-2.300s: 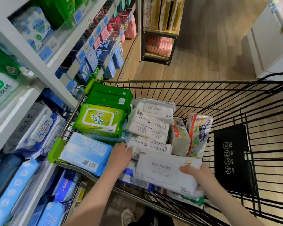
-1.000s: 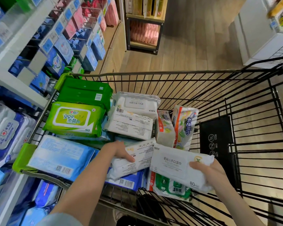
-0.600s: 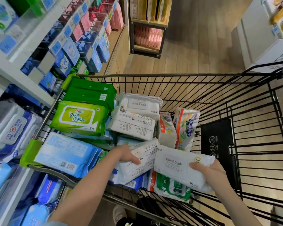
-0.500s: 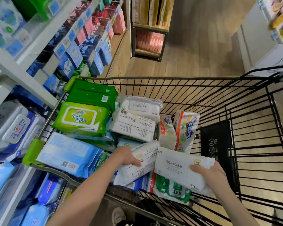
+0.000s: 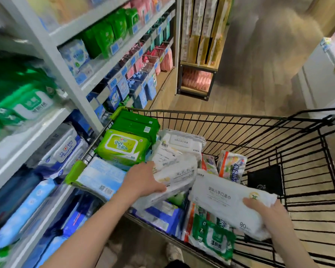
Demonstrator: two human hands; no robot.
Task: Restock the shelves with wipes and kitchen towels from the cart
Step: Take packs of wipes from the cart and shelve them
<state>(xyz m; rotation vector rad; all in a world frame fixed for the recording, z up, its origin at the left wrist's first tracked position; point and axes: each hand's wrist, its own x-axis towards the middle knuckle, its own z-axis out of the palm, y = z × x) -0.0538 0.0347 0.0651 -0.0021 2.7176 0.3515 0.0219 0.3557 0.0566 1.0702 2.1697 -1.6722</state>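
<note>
While camera tilted: left hand [image 5: 143, 179] higher.

Two bare arms showing, no sleeves in sight

Both forearms are showing bare right up to the bottom edge, so nothing's being worn on the left hand [image 5: 143, 180] or right hand [image 5: 267, 215]: no gloves, and no watch, bands or rings showing on the wrists or fingers [image 5: 249, 202]. Way down low a light-coloured shoe [image 5: 173, 253] is peeking out, pretty blurry, with something dark just under it.
</note>
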